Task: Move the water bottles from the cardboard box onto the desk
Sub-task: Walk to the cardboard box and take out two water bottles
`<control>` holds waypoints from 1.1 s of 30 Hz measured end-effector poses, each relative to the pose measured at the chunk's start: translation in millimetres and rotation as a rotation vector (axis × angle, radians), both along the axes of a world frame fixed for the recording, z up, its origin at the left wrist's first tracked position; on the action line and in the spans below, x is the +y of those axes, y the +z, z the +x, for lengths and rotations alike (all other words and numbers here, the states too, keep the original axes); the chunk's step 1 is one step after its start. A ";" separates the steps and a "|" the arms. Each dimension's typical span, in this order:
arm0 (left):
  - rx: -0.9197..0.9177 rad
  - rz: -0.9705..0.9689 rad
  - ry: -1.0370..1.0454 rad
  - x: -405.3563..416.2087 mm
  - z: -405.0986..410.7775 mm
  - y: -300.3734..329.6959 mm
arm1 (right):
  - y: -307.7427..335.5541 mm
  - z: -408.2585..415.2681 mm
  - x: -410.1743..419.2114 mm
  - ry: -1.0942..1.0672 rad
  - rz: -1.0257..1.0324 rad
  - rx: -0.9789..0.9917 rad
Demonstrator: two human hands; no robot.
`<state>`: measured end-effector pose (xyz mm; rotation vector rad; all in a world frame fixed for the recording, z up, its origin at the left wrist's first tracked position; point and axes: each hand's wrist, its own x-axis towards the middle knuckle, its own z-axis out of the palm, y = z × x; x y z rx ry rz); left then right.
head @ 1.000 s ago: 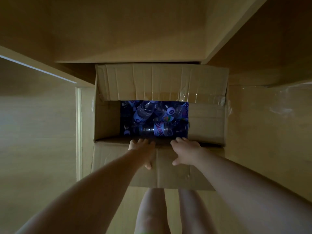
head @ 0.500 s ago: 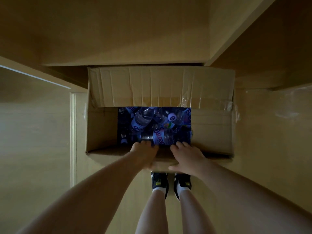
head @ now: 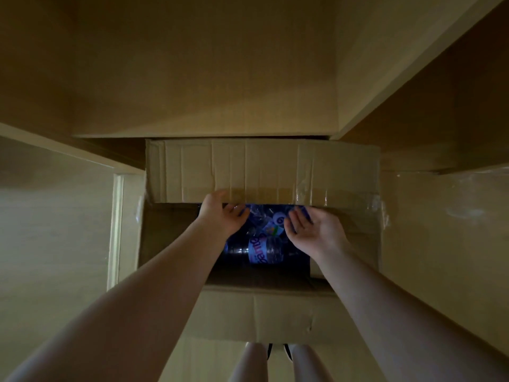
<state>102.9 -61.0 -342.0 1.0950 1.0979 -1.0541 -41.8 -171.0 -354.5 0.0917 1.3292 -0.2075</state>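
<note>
Reaching, fingers spread and holding nothing: left hand (head: pixel 220 216) and right hand (head: pixel 316 230), over dim, possibly jumbled water bottles (head: pixel 265 249) inside cardboard box (head: pixel 261 312) at frame centre; far flap (head: pixel 261 169) overhanging.

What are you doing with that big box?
A person is reaching both hands into an open cardboard box full of plastic water bottles with blue labels. The left hand and the right hand are over the bottles near the far flap, fingers spread, neither plainly holding one yet. The bottles all lie jumbled inside the box, so none has been lifted out in this view.
</note>
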 end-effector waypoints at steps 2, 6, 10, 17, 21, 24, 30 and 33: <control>-0.034 0.009 0.038 2.5 -1.5 13.4 | 12.0 4.8 -6.0 -0.033 -0.014 -0.047; -0.350 -0.132 -0.143 -2.5 8.8 55.2 | 36.5 12.2 -7.2 0.112 -0.052 -0.121; -0.525 -0.228 -0.150 -17.7 25.6 100.9 | 66.1 35.0 -11.0 0.244 -0.122 -0.313; -0.892 0.249 -0.884 -16.7 27.1 83.2 | 98.4 64.0 -49.9 0.195 -0.258 -0.293; -0.881 0.418 -1.798 15.1 -3.8 41.4 | 77.8 49.8 -31.2 0.827 -0.745 0.049; -0.843 0.417 -2.306 41.2 -27.8 18.6 | 49.4 19.2 -9.3 1.312 -1.184 0.151; -0.972 0.303 -2.879 55.1 -52.2 -4.4 | 0.8 -39.2 18.6 2.569 -1.494 0.109; -0.994 0.283 -3.066 50.5 -53.5 -6.4 | -3.1 -42.7 25.8 2.827 -1.558 0.121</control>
